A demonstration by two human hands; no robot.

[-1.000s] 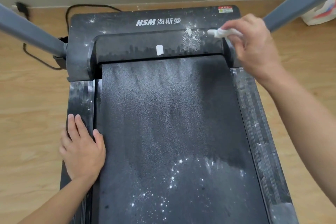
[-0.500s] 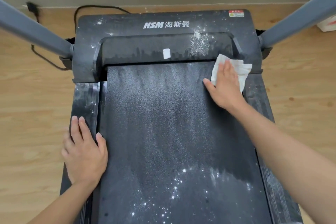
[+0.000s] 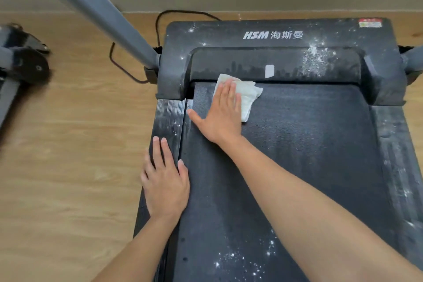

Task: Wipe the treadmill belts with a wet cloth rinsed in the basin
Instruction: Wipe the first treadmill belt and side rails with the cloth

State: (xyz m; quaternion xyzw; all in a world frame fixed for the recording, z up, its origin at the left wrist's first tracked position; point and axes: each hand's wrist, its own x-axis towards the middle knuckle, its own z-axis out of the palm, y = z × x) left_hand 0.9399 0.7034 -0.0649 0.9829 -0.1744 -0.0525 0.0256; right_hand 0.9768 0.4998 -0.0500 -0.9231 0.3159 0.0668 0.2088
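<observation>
- Head view: I see R hand (image 3: 223, 112) flat, fingers straight & together, pressing crumpled white cloth (image 3: 248, 98) onto textured black treadmill belt (image 3: 297, 155). It sits at the belt's front-left corner, just below dark grey motor cover (image 3: 286, 34).
- L hand (image 3: 166, 183) flat, fingers straight, palm down on ribbed black side rail (image 3: 169, 117), thumb at belt edge.
- White dust specks (image 3: 242, 258) on belt near me.
- Black cable (image 3: 123, 68) on wood floor (image 3: 68, 144).

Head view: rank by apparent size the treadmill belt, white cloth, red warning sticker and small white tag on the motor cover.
1. treadmill belt
2. white cloth, partly under the right hand
3. red warning sticker
4. small white tag, a little smaller than the sticker
</observation>
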